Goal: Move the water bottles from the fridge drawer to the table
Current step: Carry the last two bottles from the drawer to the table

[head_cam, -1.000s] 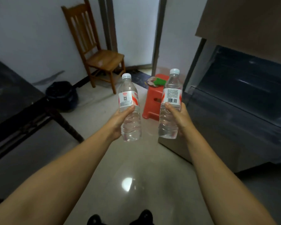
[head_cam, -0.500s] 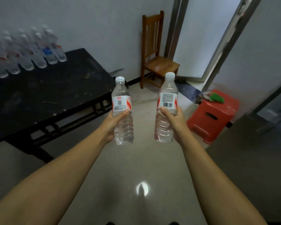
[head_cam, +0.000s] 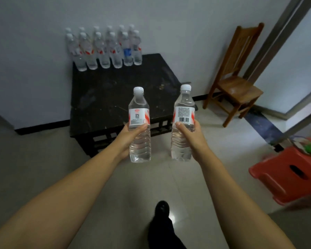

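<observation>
My left hand (head_cam: 128, 136) grips a clear water bottle (head_cam: 139, 123) with a white cap and a red-and-white label, held upright. My right hand (head_cam: 191, 135) grips a second upright bottle (head_cam: 183, 121) whose label shows a barcode. Both bottles hang over the floor just before the near edge of the black table (head_cam: 115, 94). Several water bottles (head_cam: 104, 49) stand in rows at the table's far end against the white wall, one with a blue label. The fridge drawer is out of view.
A wooden chair (head_cam: 235, 78) stands right of the table by a doorway. A red plastic stool (head_cam: 291, 169) with a green item on it sits on the tiled floor at the right. My dark shoe (head_cam: 162, 211) steps forward below.
The view has swung left, away from the fridge, and the table now lies straight ahead and closer. Both hands still hold their bottles upright in front of me.
</observation>
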`<action>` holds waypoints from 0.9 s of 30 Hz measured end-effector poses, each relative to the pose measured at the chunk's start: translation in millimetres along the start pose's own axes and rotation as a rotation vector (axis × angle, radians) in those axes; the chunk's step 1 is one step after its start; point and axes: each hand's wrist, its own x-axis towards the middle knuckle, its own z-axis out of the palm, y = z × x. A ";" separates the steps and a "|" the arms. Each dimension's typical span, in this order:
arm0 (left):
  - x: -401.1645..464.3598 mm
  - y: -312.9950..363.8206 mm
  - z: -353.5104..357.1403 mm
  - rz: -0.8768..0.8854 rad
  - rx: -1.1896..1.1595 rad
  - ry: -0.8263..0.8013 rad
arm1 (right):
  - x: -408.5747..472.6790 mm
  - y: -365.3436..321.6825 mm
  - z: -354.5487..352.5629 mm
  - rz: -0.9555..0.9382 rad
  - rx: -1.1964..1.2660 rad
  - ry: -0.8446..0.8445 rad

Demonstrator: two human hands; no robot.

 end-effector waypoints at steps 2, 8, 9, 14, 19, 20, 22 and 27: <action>18.4 11.5 -18.2 0.015 -0.011 0.047 | 28.3 -5.2 21.4 -0.003 -0.030 -0.033; 97.5 62.4 -66.0 0.083 -0.053 0.181 | 133.2 -32.7 88.2 -0.035 -0.120 -0.176; 110.2 72.7 -72.6 0.088 -0.056 0.200 | 150.4 -37.3 97.2 -0.030 -0.136 -0.209; 167.9 117.2 -103.1 0.125 -0.071 0.290 | 232.6 -63.8 146.7 -0.004 -0.155 -0.310; 213.3 146.0 -140.5 0.117 -0.090 0.313 | 293.4 -75.0 196.6 -0.006 -0.167 -0.352; 221.2 147.8 -148.9 0.108 -0.090 0.321 | 300.1 -75.4 203.8 -0.004 -0.181 -0.359; 245.7 153.7 -171.1 0.083 -0.085 0.331 | 322.2 -73.6 225.1 -0.001 -0.210 -0.359; 317.0 176.1 -232.6 0.040 -0.076 0.335 | 384.2 -65.0 285.9 0.040 -0.255 -0.347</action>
